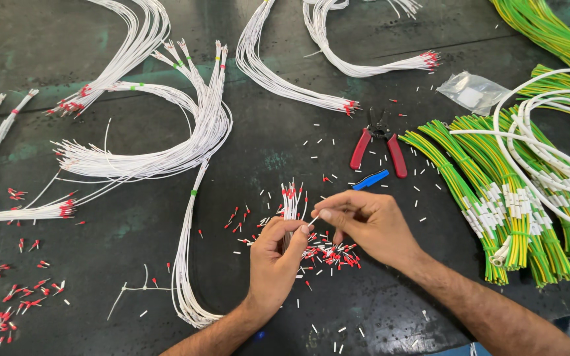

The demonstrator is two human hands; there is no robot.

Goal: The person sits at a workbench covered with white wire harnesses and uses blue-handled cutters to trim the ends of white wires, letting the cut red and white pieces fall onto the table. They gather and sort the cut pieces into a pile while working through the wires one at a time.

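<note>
1. The left hand is clenched around a small bunch of white wires whose red-tipped ends stick up above the fist, at the middle of the dark table.
2. The right hand pinches a tiny white piece between thumb and forefinger, right at the left thumb tip; what the piece is cannot be told.
3. Under and between both hands lies a scatter of loose red ferrules, touching the table, with small white bits strewn around.
4. Just left of the left forearm a long white wire bundle runs up the table, bound by a green tie.
5. At the near left edge lies another heap of red ferrules.
6. Beyond the right hand lie a blue tool and, just past it, red-handled pliers.
7. To the right, green-yellow wire bundles fan out, crossed by white cables.
8. Farther off, a clear plastic bag and more looped white bundles fill the far side.
</note>
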